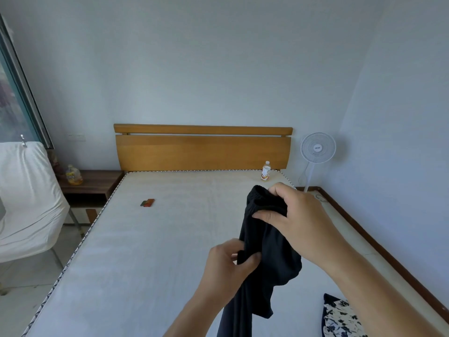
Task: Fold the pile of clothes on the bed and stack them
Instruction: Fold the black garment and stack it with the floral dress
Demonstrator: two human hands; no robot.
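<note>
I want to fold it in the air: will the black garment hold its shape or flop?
Probably flop: the black garment sags and bunches between the right hand and left hand, its lower end dangling. It looks light. Laying it on the bed seems easier.

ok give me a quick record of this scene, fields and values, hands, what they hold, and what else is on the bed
left hand: pinching the black garment low on its edge
right hand: gripping its bunched top
black garment: held up above the bed, lower part hanging
bed: bare pale mattress, wooden headboard
floral cloth: on the bed, near right corner
bottle: upright by the headboard
small dark object: lying left of centre, unclear what
</note>
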